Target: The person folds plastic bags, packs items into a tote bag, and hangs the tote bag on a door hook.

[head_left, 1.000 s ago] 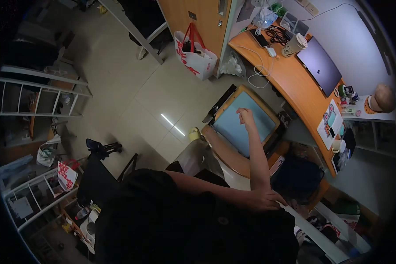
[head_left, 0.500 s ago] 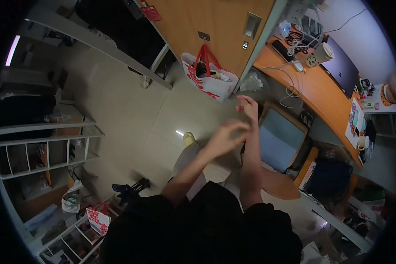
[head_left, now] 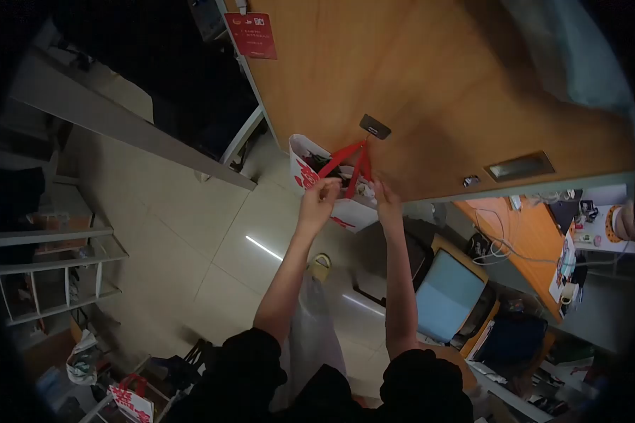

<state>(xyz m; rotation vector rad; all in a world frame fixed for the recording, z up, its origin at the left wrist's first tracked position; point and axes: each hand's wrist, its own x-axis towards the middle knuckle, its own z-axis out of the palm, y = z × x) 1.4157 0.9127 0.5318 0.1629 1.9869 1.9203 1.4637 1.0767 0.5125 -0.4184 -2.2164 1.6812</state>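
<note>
A white shopping bag point(head_left: 302, 166) with red lettering hangs by its red handles from a dark hook plate point(head_left: 375, 127) on a wooden door. My left hand point(head_left: 319, 204) is at the bag's near rim, fingers curled over it beside one handle strap. At the bag's right edge, my right hand point(head_left: 388, 204) pinches the rim between thumb and fingers. Between the two hands the mouth of the bag shows dark and pale items inside, partly hidden by the straps.
The wooden door point(head_left: 430, 77) fills the upper right, with a recessed metal handle point(head_left: 520, 167) and a red card point(head_left: 252, 35). To the right stand a blue-seated chair point(head_left: 450, 296) and an orange desk point(head_left: 525, 257). A grey metal post point(head_left: 130, 130) crosses the upper left.
My hands, which were close together over the right forearm, have moved apart and reached the bag. The view has come nearer the door, and the bag appears closer.
</note>
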